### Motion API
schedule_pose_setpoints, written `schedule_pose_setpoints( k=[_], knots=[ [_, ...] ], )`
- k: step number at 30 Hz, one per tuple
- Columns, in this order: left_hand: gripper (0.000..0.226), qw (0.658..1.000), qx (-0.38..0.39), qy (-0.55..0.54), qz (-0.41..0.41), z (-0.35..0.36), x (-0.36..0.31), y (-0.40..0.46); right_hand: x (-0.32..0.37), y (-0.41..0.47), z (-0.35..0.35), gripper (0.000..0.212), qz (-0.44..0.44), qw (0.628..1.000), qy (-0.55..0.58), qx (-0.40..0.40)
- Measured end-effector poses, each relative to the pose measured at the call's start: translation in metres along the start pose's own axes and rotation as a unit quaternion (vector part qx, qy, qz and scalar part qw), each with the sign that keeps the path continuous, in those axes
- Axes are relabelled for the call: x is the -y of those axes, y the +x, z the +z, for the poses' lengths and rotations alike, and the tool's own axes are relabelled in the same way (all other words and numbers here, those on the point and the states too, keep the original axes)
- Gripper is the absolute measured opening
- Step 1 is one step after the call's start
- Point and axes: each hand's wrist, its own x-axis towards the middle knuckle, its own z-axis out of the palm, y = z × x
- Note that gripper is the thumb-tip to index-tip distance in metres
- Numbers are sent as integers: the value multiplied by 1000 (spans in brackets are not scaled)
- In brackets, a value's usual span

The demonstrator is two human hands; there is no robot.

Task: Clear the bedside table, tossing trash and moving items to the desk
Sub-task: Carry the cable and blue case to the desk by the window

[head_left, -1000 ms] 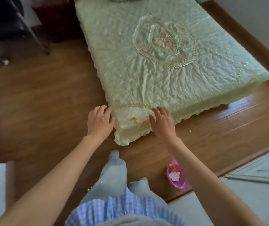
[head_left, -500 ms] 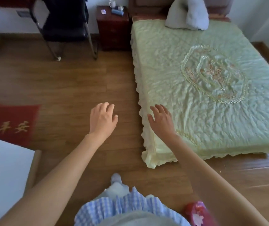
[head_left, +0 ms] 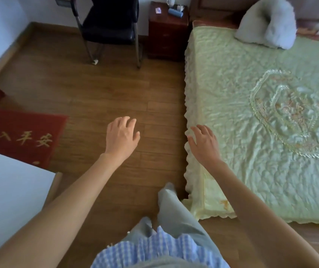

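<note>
The dark red bedside table (head_left: 167,33) stands far ahead against the wall, left of the bed's head. On its top lie a small purple scrap (head_left: 158,10), a blue cylinder-shaped item (head_left: 175,12), a white mug (head_left: 170,1) and a smaller white cup (head_left: 180,7). My left hand (head_left: 121,137) hovers over the wooden floor, fingers relaxed and holding nothing. My right hand (head_left: 204,144) hovers at the bed's left edge, fingers spread and empty. Both hands are far from the bedside table.
A bed with a pale green quilted cover (head_left: 261,117) fills the right side, a grey pillow (head_left: 267,24) at its head. A black chair (head_left: 108,26) stands left of the bedside table. A red doormat (head_left: 19,138) lies at the left, beside a white surface (head_left: 9,190).
The view has swung up and left and moved forward along the bed. The bedside table and chair have come closer. The pink bin has dropped out of view. Both hands stay empty.
</note>
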Motion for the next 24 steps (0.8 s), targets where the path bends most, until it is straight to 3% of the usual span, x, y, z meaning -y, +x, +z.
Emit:
schedule_pose_setpoints(
  k=[15, 24],
  knots=[
    [43, 1000, -9, 13, -25, 26, -36, 255, -43, 272, -12, 38, -68, 997, 28, -7],
    [42, 1000, 8, 18, -21, 44, -44, 379, -72, 395, -18, 40, -58, 998, 40, -3]
  ],
)
